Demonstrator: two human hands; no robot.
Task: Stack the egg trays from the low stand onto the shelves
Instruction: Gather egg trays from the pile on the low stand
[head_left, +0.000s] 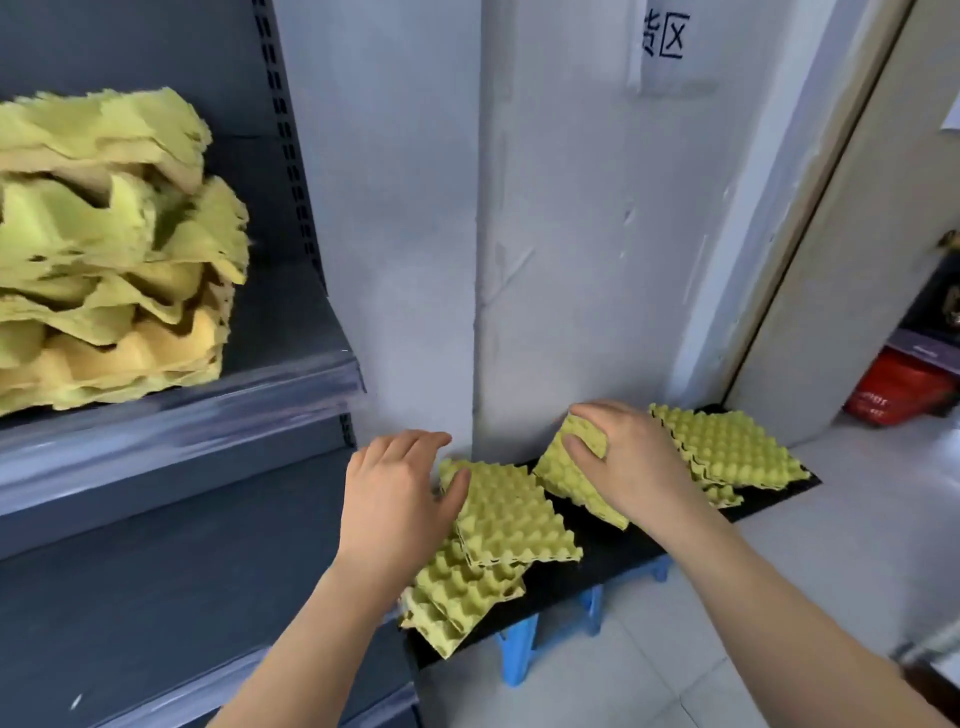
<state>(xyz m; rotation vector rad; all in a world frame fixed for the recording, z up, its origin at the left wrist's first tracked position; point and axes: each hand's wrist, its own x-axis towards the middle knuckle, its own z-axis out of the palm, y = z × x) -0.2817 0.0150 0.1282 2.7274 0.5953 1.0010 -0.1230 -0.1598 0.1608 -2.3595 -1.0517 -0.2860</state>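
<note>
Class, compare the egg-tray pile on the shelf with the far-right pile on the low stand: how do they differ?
The shelf pile is tall; the stand pile is low. The shelf pile is ragged and partly orange; the stand pile is neater and all yellow-green. Both are made of dimpled trays.

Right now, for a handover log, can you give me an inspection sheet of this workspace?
Surface: low stand, black top, blue legs.
Job's things: near pile and far pile on it; tilted tray between them; shelf stack on the shelf.
Clutter: red bag beside the doorway.
Hands: left hand rests on near pile; right hand grips tilted tray.
Cables: nothing seen.
Surroundings: grey wall, paper sign.
</note>
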